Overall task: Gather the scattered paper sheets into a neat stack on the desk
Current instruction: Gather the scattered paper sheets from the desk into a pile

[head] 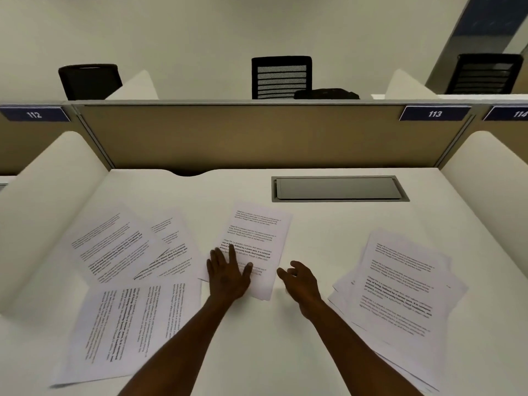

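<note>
Centre sheet (258, 238): one printed page lying flat near the middle of the table, tilted slightly clockwise, its far edge pointing toward the grey hatch. Black text in paragraphs, some lines bold.
Left hand (228, 274): flat on the near left corner of the centre sheet, palm down, fingers spread and straight, gripping nothing.
Right hand (300, 280): just beside the sheet's near right edge, loosely curled and half open, thumb toward the page, empty; whether it touches the table cannot be told.
Right pile (400, 292): several printed sheets overlapping roughly, edges fanned and uneven, on the right side of the table, running to the near edge of view.
Left sheets (125, 247): two or three overlapping pages at the left, angled, one edge close to the curved side wall.
Near-left sheets (128, 321): at least two pages turned sideways, text running vertically, close to the front of the table and touching the left sheets.
Open room: bare white strip between centre sheet and right pile; a wider bare band runs behind all the papers up to the back panel.
Table (328, 224): white, with rounded white side walls rising on both sides.
Hatch (338, 188): grey rectangular lid set flush in the table, behind and right of centre, clear of every sheet.
Back panel (257, 132): tan divider closing the far edge, with a blue number plate (435, 113) reading 113.
Beyond: black chairs (281, 77) behind the divider.
</note>
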The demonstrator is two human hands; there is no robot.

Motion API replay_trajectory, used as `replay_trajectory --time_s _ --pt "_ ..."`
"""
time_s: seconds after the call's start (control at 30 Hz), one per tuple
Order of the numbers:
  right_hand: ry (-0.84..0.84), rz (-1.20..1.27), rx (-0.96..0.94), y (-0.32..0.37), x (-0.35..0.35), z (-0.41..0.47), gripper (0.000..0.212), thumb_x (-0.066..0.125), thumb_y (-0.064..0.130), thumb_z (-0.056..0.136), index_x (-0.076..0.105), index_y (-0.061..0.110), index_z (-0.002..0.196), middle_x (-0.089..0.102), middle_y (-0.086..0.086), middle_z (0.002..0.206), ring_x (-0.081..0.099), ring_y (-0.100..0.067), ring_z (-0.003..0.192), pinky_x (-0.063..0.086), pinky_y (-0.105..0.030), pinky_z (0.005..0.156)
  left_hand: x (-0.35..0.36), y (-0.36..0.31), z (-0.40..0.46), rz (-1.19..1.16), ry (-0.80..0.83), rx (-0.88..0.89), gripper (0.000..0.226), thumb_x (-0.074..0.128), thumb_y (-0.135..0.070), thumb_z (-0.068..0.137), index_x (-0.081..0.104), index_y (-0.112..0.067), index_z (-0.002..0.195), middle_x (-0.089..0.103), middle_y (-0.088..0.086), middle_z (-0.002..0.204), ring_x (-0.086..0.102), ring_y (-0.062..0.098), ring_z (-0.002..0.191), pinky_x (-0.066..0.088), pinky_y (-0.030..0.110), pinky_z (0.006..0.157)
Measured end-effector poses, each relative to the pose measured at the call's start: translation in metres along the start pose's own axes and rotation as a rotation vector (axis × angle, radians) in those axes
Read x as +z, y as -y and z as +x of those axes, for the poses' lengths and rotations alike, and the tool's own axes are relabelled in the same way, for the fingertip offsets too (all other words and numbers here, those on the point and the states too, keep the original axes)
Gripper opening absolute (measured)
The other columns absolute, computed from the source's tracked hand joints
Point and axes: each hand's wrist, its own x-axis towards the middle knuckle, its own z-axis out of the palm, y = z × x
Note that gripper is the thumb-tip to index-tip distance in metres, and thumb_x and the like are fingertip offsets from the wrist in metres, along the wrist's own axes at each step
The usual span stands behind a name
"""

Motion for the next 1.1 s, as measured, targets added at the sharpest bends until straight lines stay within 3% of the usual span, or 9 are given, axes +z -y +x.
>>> replay_trajectory --time_s 0.17,0.27,0.37,0.5,0.67,0.77,0.93,1.03,1.1 --pt "-0.024 0.167 0.110 0.007 0.018 0.026 0.100 0.074 0.052 0.063 0.034 0.016 0.147 0.064 -0.006 0.126 0.063 -0.023 0.112 0.049 -0.043 0.102 0.011 0.002 -0.005 0.020 0.042 0.049 0.106 0.007 -0.079 0.071 0.005 -0.019 0.158 -0.001 0.022 0.164 0.001 0.036 0.152 0.004 0.048 0.123" --pt "-0.005 0.298 0.158 0.009 0.024 0.037 0.081 0.079 0.040 0.070 0.043 0.013 0.138 0.065 -0.009 0.110 0.069 -0.024 0.089 0.059 -0.036 0.077 0.010 0.001 -0.010 -0.003 0.027 0.043 0.106 0.005 -0.080 0.071 0.006 -0.020 0.158 0.000 0.019 0.165 0.003 0.033 0.153 0.006 0.045 0.123" --pt "0.013 0.284 0.163 0.016 0.027 0.040 0.056 0.079 0.039 0.071 0.063 0.005 0.112 0.069 -0.016 0.111 0.065 -0.023 0.075 0.048 -0.024 0.049 0.006 0.001 -0.013 -0.034 0.019 0.056 0.116 -0.004 -0.090 0.066 0.009 -0.020 0.158 0.003 0.017 0.165 0.005 0.031 0.153 0.006 0.043 0.123" --pt "-0.022 0.183 0.101 0.018 0.028 0.040 0.027 0.075 0.031 0.078 0.072 0.011 0.095 0.074 -0.010 0.100 0.066 -0.025 0.082 0.052 -0.032 0.066 0.003 0.004 -0.018 -0.058 0.026 0.079 0.126 -0.019 -0.091 0.059 0.011 -0.018 0.158 0.007 0.017 0.165 0.007 0.030 0.153 0.007 0.041 0.124" --pt "-0.132 0.000 -0.082 0.013 0.032 0.028 0.042 0.059 0.018 0.087 0.055 0.016 0.129 0.063 -0.008 0.127 0.060 -0.029 0.113 0.049 -0.041 0.100 -0.001 -0.002 -0.027 -0.129 0.079 0.068 0.081 0.029 -0.068 0.094 0.012 -0.022 0.158 0.012 0.010 0.166 0.011 0.027 0.153 0.011 0.041 0.123" --pt "-0.149 -0.016 -0.145 0.009 0.026 0.022 0.046 0.054 0.011 0.090 0.049 0.016 0.135 0.060 -0.006 0.130 0.056 -0.029 0.119 0.045 -0.037 0.103 -0.005 -0.004 -0.027 -0.226 0.054 0.045 0.073 0.038 -0.059 0.096 0.019 -0.021 0.156 0.024 0.009 0.162 0.020 0.027 0.149 0.019 0.042 0.121" --pt "-0.067 0.217 -0.142 -0.004 -0.008 0.012 0.050 0.058 0.006 0.092 0.046 0.020 0.139 0.059 -0.005 0.133 0.059 -0.027 0.115 0.049 -0.047 0.102 -0.019 -0.014 -0.022 -0.442 0.013 -0.078 0.071 0.049 -0.051 0.096 0.025 -0.017 0.154 0.032 0.012 0.158 0.028 0.029 0.146 0.026 0.043 0.120" --pt "-0.039 0.301 -0.138 -0.014 -0.043 -0.002 0.049 0.062 0.009 0.092 0.049 0.024 0.137 0.063 -0.002 0.127 0.065 -0.024 0.109 0.054 -0.045 0.093 -0.038 -0.028 -0.016 -0.778 0.094 -0.194 0.068 0.062 -0.036 0.094 0.031 -0.020 0.153 0.039 0.009 0.155 0.041 0.029 0.139 0.035 0.042 0.114" --pt "-0.035 0.353 -0.152 -0.021 -0.068 -0.014 0.047 0.063 0.010 0.092 0.052 0.025 0.135 0.067 -0.001 0.122 0.069 -0.023 0.102 0.059 -0.042 0.083 -0.051 -0.038 -0.013 -1.119 0.184 -0.275 0.058 0.064 -0.017 0.092 0.043 -0.023 0.146 0.051 0.009 0.146 0.054 0.026 0.122 0.045 0.038 0.100"
